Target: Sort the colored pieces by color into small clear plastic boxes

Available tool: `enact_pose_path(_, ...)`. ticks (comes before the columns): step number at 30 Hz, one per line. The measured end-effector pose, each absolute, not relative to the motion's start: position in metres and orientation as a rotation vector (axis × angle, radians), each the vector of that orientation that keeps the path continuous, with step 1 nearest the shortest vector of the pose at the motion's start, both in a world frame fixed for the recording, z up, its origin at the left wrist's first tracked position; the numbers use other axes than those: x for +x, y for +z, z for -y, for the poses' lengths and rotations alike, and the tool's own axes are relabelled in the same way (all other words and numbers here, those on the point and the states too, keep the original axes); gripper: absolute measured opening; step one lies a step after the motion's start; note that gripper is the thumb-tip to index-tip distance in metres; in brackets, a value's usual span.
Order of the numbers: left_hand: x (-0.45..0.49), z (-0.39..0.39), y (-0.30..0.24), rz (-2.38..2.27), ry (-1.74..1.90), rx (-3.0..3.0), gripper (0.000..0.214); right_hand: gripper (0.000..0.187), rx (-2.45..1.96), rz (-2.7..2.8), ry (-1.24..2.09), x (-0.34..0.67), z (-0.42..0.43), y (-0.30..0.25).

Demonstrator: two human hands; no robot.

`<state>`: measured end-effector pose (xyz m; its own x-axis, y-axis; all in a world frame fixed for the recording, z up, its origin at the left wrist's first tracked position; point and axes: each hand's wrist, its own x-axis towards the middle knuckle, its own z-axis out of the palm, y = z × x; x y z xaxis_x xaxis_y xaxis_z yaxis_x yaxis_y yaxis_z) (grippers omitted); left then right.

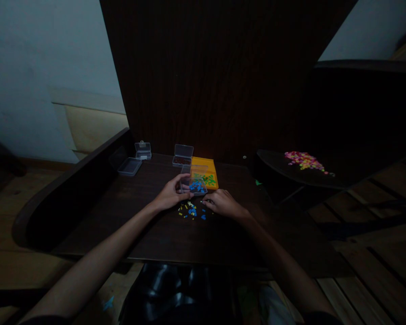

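My left hand (174,193) grips the left side of a small clear plastic box (203,193) whose lid stands raised. Blue pieces (196,185) lie inside that box. Just right of it, my right hand (223,203) is closed, thumb and forefinger pinched low over the tabletop; what is between the fingertips is too small to make out. Loose blue, yellow and pale pieces (191,210) are scattered on the dark table (149,234) below the box. Touching or close behind the box is an orange case (203,163) with green pieces (208,179) in it.
Behind stands an open clear box (183,150) with dark reddish bits. Two other clear boxes sit at the back left, one small (143,149), one flatter (130,166). A pile of pink and yellow pieces (304,161) rests on a side shelf at right. A raised board (71,192) edges the left.
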<state>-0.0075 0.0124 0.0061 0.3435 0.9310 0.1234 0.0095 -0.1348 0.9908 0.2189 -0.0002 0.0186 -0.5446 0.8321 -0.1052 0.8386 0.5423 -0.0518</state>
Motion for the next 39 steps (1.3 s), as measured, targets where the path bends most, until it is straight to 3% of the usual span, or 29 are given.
enact_pose_path(12, -0.007, -0.012, 0.004, -0.879, 1.001, 1.487, 0.074, 0.018, 1.433, -3.003, -0.454, 0.238, -0.002, 0.056)
enact_pose_path(25, -0.004, -0.008, 0.004, -0.722, 0.939, 1.444, 0.072, 0.033, 1.446, -2.863, 0.050, 0.191, -0.013, 0.055)
enact_pose_path(39, -0.003, -0.006, 0.009, -0.734, 0.942, 1.435, 0.071, 0.039, 1.399, -2.779, 0.006, 0.183, -0.011, 0.066)
